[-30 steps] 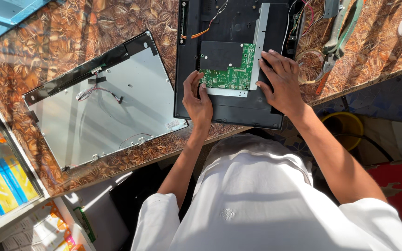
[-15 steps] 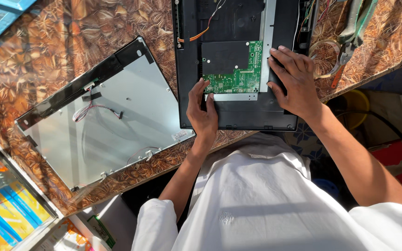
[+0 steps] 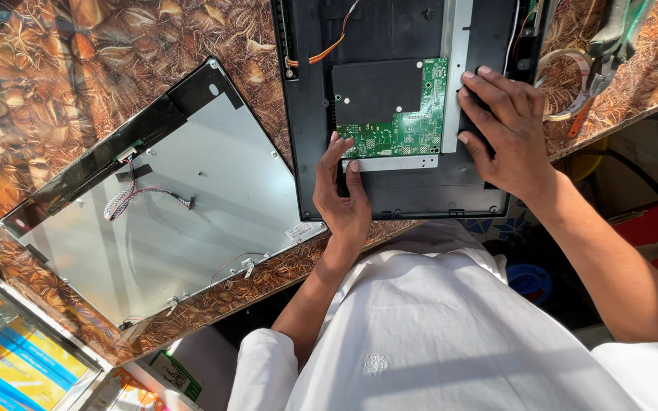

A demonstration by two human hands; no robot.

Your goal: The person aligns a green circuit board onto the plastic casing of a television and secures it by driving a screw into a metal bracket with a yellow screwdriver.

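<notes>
A black monitor back cover [image 3: 413, 194] lies open on the patterned counter. Inside it sits a green circuit board [image 3: 409, 122] with a black insulating sheet over its left part and a silver metal bracket [image 3: 455, 76] along its right side. My left hand [image 3: 342, 196] rests on the cover with its fingertips touching the lower left corner of the board. My right hand [image 3: 503, 129] lies flat at the board's right edge, fingertips on the bracket. Neither hand grips anything. Orange wires [image 3: 321, 52] run from the cover's top left.
A bare display panel [image 3: 169, 221] with silver metal back and thin wire leads lies face down to the left, on the brown marbled counter [image 3: 55, 84]. Tools and a tape roll [image 3: 561, 80] lie at the upper right. Coloured boxes [image 3: 9, 365] sit below the counter edge.
The view has shifted and drawn closer to the cover. Both hands stay at the circuit board; the right hand has slid slightly right along the bracket.
</notes>
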